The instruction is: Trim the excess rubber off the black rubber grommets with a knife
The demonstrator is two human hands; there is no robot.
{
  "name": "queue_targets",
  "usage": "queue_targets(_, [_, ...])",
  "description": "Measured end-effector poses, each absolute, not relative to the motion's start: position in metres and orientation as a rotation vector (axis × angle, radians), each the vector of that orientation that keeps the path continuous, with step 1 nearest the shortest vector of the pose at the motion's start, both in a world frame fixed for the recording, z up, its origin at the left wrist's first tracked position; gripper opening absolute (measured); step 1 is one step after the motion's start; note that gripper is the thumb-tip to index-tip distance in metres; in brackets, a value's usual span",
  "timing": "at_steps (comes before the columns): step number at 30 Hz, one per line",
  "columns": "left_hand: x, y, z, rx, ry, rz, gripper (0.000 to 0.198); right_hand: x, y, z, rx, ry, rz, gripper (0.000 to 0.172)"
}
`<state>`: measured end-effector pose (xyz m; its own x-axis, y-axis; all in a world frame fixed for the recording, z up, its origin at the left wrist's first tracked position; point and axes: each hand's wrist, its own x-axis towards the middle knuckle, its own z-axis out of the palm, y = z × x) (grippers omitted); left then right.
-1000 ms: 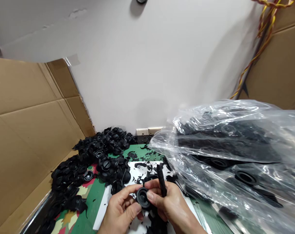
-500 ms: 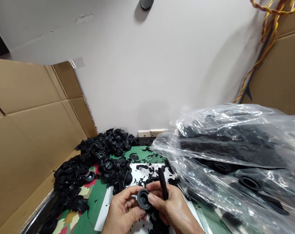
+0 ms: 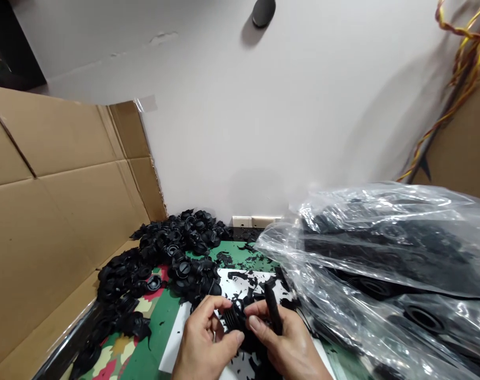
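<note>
At the lower middle, my left hand (image 3: 208, 338) is closed on a small black ribbed rubber boot (image 3: 234, 317), pinched between thumb and fingers with its ridged side showing. Just to the right, my right hand (image 3: 285, 338) grips a black pen-like tool (image 3: 272, 306) whose upper end sticks up past the index finger; its working tip is hidden. The right thumb and fingertips are close by the boot, and I cannot tell whether they touch it. Under both hands lies a white sheet (image 3: 172, 348) strewn with black rubber scraps.
A heap of similar black rubber parts (image 3: 176, 248) spreads over the left side. A cardboard box (image 3: 73, 195) stands left of it. Clear plastic bags (image 3: 382, 243) of black parts bulge on the right. Behind is a pale wall (image 3: 263, 132); twisted yellow-red wires (image 3: 441, 119) hang at right.
The boot has turned from its round open face to its ribbed side. The right fingers have come off its rim a little. The whole view has shifted slightly.
</note>
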<state>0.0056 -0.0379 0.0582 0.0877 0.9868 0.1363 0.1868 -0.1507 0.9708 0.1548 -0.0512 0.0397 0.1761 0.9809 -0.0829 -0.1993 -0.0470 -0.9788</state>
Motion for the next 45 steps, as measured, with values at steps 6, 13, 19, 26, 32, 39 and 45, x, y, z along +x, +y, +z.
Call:
queue_targets(6, [0.009, -0.038, 0.063, 1.748, 1.227, 1.109, 0.025, 0.155, -0.053, 0.042, -1.16, -1.033, 1.25, 0.03])
queue_targets(13, [0.012, -0.036, 0.069, 1.798, 1.148, 1.055, 0.036, 0.152, -0.052, 0.043, -1.097, -0.999, 1.307, 0.023])
queue_targets(19, [0.019, -0.031, 0.076, 1.418, 1.048, 1.131, 0.033, 0.152, -0.051, 0.044, -1.105, -0.907, 1.315, 0.028])
queue_targets(26, [0.019, -0.025, 0.057, 1.088, 1.056, 1.146, 0.026, 0.156, -0.051, 0.038, -1.076, -0.739, 1.488, 0.038])
queue_targets(32, [0.018, -0.025, 0.051, 1.139, 1.003, 1.256, 0.022, 0.157, -0.05, 0.036, -1.027, -0.688, 1.542, 0.04])
queue_targets(39, [0.016, -0.027, 0.054, 1.216, 0.986, 1.272, 0.016, 0.152, -0.046, 0.033, -1.087, -0.728, 1.552, 0.048])
queue_targets(45, [0.017, -0.028, 0.053, 1.132, 1.048, 1.215, 0.012, 0.15, -0.045, 0.029, -1.085, -0.747, 1.578, 0.05])
